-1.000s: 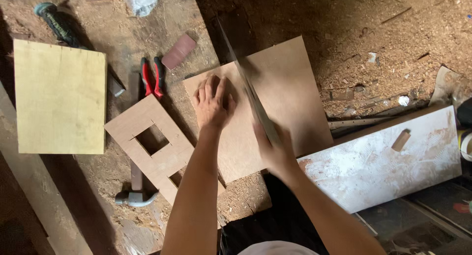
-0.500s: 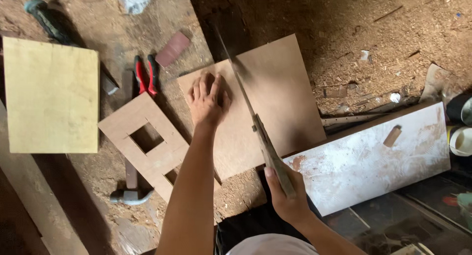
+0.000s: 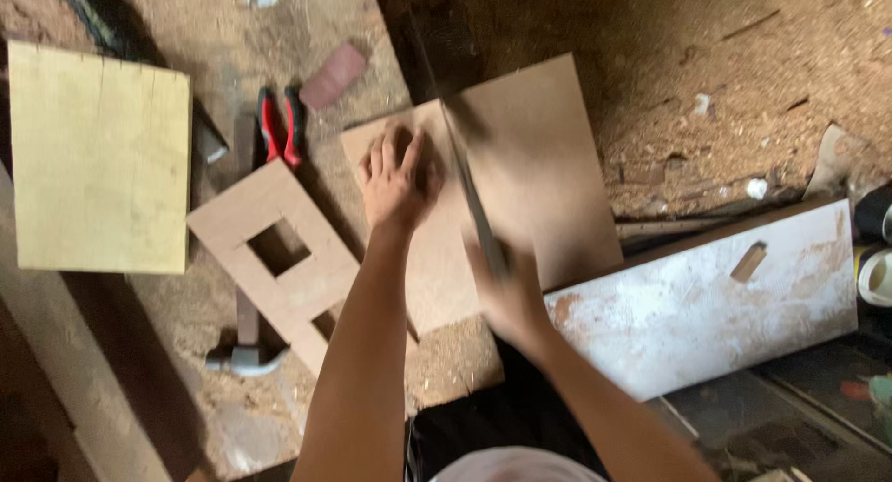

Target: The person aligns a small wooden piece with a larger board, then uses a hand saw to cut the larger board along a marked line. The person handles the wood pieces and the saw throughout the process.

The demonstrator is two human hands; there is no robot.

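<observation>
At the centre of the frame the left hand (image 3: 395, 180) lies flat, fingers spread, pressing on a brown board (image 3: 530, 166) that rests on the sawdust-strewn floor (image 3: 743, 64). The right hand (image 3: 506, 291), blurred, is closed around the handle of a handsaw (image 3: 460, 171) whose blade runs across the board. Left of it lie a cut-out frame (image 3: 274, 250), red pliers (image 3: 279, 129), a hammer (image 3: 243, 352) and a yellow panel (image 3: 98, 157).

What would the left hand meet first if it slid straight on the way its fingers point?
Probably the far edge of the thin brown wooden board under the left hand, then sawdust-covered floor; depth is unclear.
</observation>
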